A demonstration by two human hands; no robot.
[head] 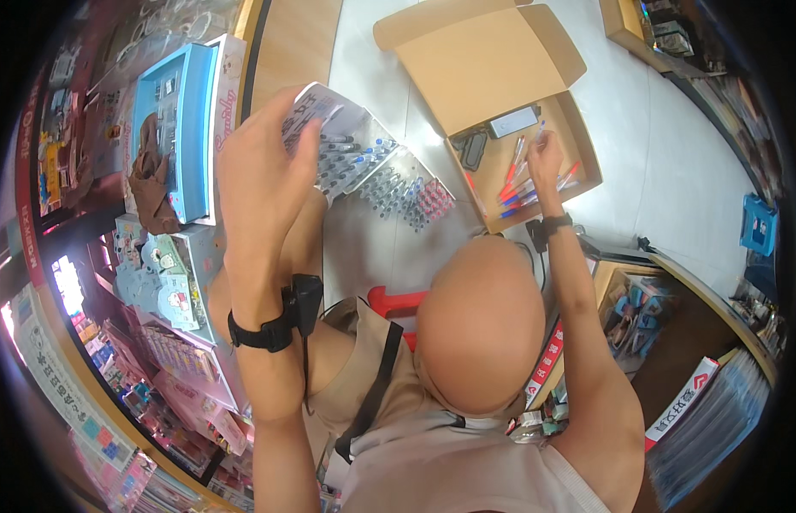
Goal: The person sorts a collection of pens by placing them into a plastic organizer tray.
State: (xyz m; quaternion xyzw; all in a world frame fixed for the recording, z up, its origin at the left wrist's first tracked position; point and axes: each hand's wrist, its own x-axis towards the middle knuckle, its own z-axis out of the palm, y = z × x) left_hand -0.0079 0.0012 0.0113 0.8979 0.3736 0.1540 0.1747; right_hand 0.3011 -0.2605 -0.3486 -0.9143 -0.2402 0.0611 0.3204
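Note:
My left hand (266,160) is at the printed flap of a white pen display box (362,115), its thumb apart from the fingers; whether it grips the flap is hidden. Clear-barrelled pens (346,167) with black and blue ends stand packed in this box. Beside it, a second group of pens (398,192) shows black, blue and pinkish-red ends. Over an open cardboard box (574,118), my right hand (544,157) pinches a pen (541,130) with a blue end. Loose red and blue pens (516,195) lie below it in the box.
A black object (471,151) and a small pale box (513,122) lie in the cardboard box. At left, shelves hold a blue tray (196,134) and a brown cloth (154,186). Part of a red stool (394,300) shows below. Right-hand shelves hold plastic sleeves (712,429).

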